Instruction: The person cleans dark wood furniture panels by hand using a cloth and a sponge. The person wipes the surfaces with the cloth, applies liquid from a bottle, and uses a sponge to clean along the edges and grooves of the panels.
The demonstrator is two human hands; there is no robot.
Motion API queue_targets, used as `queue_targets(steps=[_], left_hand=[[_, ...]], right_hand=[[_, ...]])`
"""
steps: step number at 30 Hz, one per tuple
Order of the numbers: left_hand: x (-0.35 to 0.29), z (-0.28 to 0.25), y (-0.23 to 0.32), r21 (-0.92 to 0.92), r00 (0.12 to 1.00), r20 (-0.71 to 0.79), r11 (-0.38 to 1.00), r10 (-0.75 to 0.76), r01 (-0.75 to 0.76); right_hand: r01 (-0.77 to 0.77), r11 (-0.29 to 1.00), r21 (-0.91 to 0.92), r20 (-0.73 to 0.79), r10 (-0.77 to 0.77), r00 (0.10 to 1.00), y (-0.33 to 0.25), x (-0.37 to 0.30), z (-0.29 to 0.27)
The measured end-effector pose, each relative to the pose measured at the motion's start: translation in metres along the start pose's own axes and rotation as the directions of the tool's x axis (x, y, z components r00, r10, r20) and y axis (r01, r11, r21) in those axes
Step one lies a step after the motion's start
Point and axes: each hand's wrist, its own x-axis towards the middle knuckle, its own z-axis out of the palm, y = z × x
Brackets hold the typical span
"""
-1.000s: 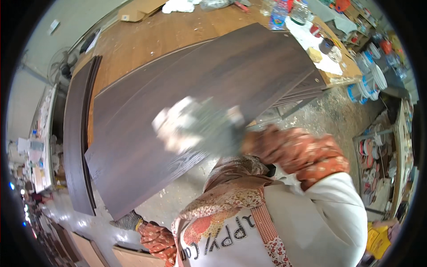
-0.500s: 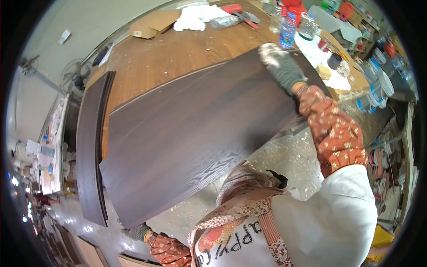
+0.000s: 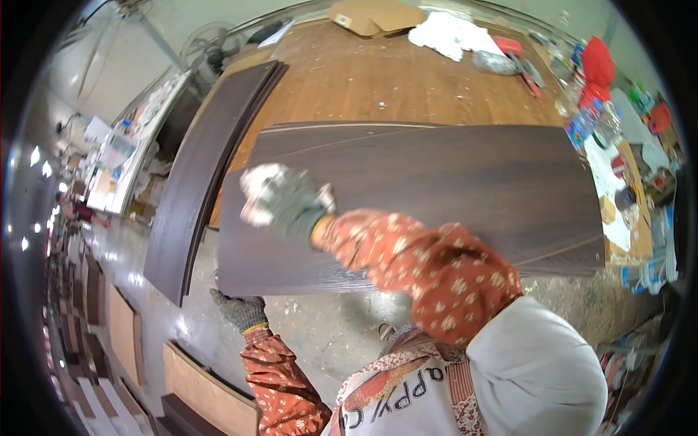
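Note:
A dark brown wood-grain board (image 3: 436, 171) lies across the wooden worktable (image 3: 334, 80), its near edge reaching past the table. My right hand (image 3: 294, 207), in a grey knit glove, is closed on a bunched white cloth (image 3: 262, 182). It presses the cloth to the board's left part, slightly smeared by motion. Another dark panel shows its edge beneath the far side. My left hand (image 3: 243, 312), gloved too, grips the board's near left corner; some of its fingers are hidden there.
Long dark panels (image 3: 211, 174) are stacked on the left. Pliers with red handles (image 3: 527, 76), white cloth (image 3: 454, 35) and cardboard (image 3: 374, 16) lie at the back. Plastic bottles (image 3: 584, 122) and a yellow block (image 3: 608, 211) stand at the right edge. Loose boards (image 3: 203, 389) lean low on the left.
My right hand has swept the cloth from the board's far right end to its left part. The view has turned, so the board now lies more level. My left hand stays at the corner.

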Motion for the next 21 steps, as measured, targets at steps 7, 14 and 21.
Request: queue_targets(steps=[7, 14, 21], left_hand=[[-0.076, -0.081, 0.022, -0.101, 0.971, -0.207, 0.990, -0.117, 0.097], [-0.169, -0.139, 0.025, -0.129, 0.913, -0.381, 0.986, -0.144, 0.102], [-0.188, -0.057, -0.007, 0.192, 0.919, 0.168, 0.926, -0.357, 0.324]], right_hand=[[0.298, 0.942, 0.154, 0.342, -0.334, 0.879, -0.047, -0.032, -0.012], [-0.068, 0.986, -0.152, 0.027, 0.073, 0.997, 0.063, 0.042, -0.029], [0.346, 0.915, -0.210, -0.157, -0.381, 0.911, -0.046, 0.072, 0.084]])
